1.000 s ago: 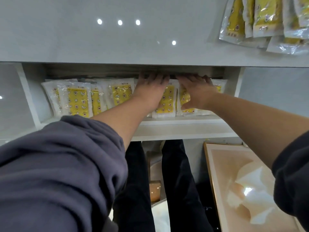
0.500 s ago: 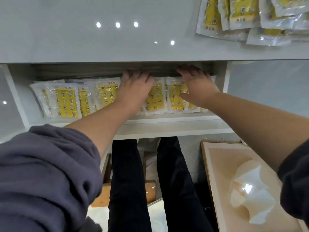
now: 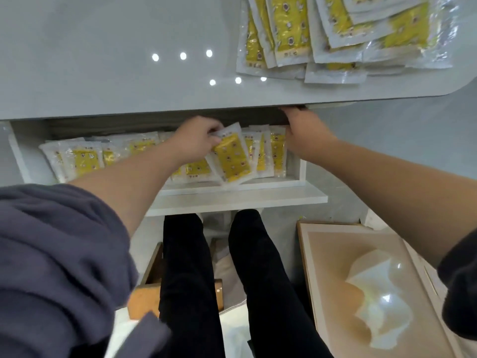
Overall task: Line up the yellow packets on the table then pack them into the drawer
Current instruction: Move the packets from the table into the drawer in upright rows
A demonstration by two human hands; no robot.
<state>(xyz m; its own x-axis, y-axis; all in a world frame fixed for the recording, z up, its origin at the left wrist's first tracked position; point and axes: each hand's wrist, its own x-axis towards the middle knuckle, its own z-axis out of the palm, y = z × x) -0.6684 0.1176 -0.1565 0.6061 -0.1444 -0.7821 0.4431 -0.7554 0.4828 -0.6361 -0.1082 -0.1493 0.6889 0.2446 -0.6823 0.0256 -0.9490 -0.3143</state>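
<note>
While pinched by the left hand, a packet tilts.
To be squared toward 3 o'clock; grip of right hand unseen.

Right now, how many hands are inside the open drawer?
2. The left hand pinches a tilted yellow packet near the middle of the drawer; the right hand is at its right end, fingertips hidden under the table edge.

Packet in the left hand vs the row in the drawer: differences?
The held packet is tilted and lies on top, pinched by the left hand; the drawer row lies side by side in line. The held packet shows its full face; packets in the drawer row overlap. Both: yellow print, clear wrapper.
</note>
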